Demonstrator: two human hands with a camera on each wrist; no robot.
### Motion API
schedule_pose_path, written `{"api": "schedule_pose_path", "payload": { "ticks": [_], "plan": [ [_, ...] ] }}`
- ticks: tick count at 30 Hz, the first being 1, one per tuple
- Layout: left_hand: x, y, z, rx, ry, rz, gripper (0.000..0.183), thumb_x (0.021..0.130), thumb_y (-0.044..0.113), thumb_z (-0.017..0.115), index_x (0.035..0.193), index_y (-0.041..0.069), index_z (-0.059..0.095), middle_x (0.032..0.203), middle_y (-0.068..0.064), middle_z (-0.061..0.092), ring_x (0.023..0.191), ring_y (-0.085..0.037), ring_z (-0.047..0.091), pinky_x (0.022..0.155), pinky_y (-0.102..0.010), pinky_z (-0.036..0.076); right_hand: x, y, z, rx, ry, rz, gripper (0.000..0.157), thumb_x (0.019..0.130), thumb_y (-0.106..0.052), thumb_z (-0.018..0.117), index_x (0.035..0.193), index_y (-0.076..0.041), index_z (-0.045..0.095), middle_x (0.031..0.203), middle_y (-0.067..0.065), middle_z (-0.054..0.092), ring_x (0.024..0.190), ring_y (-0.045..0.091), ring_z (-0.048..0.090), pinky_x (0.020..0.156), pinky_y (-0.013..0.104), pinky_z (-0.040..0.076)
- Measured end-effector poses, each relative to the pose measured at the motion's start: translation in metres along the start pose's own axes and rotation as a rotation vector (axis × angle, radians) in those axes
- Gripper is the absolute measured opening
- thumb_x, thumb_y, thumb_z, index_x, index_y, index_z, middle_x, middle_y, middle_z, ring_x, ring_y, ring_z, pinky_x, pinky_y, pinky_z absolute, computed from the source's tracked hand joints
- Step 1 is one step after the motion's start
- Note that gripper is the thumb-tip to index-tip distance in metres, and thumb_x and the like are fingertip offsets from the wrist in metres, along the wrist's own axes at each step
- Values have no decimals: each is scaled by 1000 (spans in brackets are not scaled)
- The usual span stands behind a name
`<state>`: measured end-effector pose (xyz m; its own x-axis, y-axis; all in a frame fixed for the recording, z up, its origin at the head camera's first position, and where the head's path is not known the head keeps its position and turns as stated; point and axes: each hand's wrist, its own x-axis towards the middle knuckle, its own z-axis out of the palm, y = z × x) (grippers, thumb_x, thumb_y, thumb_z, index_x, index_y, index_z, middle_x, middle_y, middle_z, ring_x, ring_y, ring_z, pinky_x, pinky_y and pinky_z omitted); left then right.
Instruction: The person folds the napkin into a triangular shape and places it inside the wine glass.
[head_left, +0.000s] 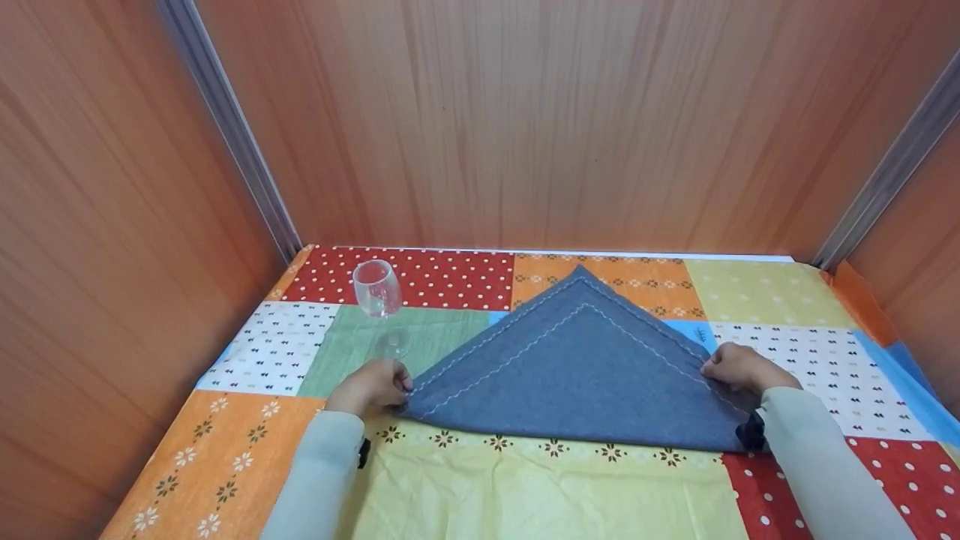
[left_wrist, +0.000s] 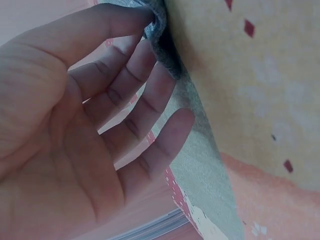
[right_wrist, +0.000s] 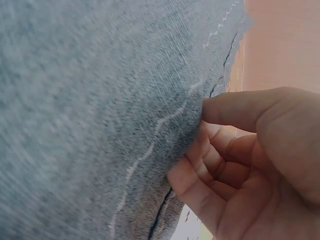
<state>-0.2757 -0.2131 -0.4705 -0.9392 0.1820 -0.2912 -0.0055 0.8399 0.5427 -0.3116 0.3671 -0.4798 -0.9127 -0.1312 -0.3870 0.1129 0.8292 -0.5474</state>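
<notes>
Currently, a gray-blue cloth (head_left: 555, 379) is lying as a triangle just right of the frame's center, its tip pointing toward the top. The left hand (head_left: 373, 385) is pinching its left corner, while the right hand (head_left: 744, 369) is pinching its right slanting edge near the lower corner. A clear glass (head_left: 377, 289) is standing upper left on the patchwork-covered tabletop (head_left: 540, 491), apart from the cloth.

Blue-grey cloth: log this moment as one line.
blue-grey cloth: triangular, point away from person | left hand: pinches left corner | right hand: pinches right slanted edge | glass: upright, beyond left hand
</notes>
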Motion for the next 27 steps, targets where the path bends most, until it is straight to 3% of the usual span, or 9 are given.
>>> {"api": "schedule_pose_path", "payload": {
  "ticks": [5, 11, 14, 20, 27],
  "plan": [
    [-4, 0, 0, 29, 7, 31, 14, 82, -3, 75, 91, 5, 68, 81, -3, 60, 76, -18, 54, 71, -34, 48, -10, 0, 2, 16, -8, -15, 18, 99, -11, 55, 83, -2, 57, 70, 2, 45, 63, 18, 48, 59, 33, 43],
    [-8, -2, 1, 48, -14, 19, 14, 83, -2, 74, 90, 8, 68, 81, -2, 59, 75, -18, 52, 69, -34, 46, -19, 2, 4, 1, -13, -62, 14, 97, -8, 57, 90, 4, 60, 80, 7, 53, 72, 20, 53, 64, 36, 50],
    [-11, -1, 1, 57, -41, -2, 13, 84, -1, 75, 90, 9, 67, 82, -3, 59, 76, -19, 52, 69, -34, 45, -23, 2, 5, -3, -39, -52, 16, 97, -8, 57, 84, 0, 57, 75, 5, 51, 68, 19, 51, 62, 34, 47],
    [-13, -1, -1, 74, -77, -36, 12, 84, 2, 75, 88, 10, 66, 83, -3, 59, 79, -20, 53, 70, -35, 44, -26, 0, 4, -41, -113, -138, 33, 98, -6, 55, 66, -12, 48, 60, -2, 42, 56, 14, 44, 57, 32, 47],
    [-9, -2, 2, 37, -37, 1, 10, 88, 7, 73, 84, 9, 64, 78, -3, 59, 73, -19, 55, 66, -34, 46, -27, -2, 0, -40, -117, -51, 21, 96, -10, 58, 75, -6, 55, 69, 3, 50, 62, 17, 51, 60, 34, 49]
  ]
}}
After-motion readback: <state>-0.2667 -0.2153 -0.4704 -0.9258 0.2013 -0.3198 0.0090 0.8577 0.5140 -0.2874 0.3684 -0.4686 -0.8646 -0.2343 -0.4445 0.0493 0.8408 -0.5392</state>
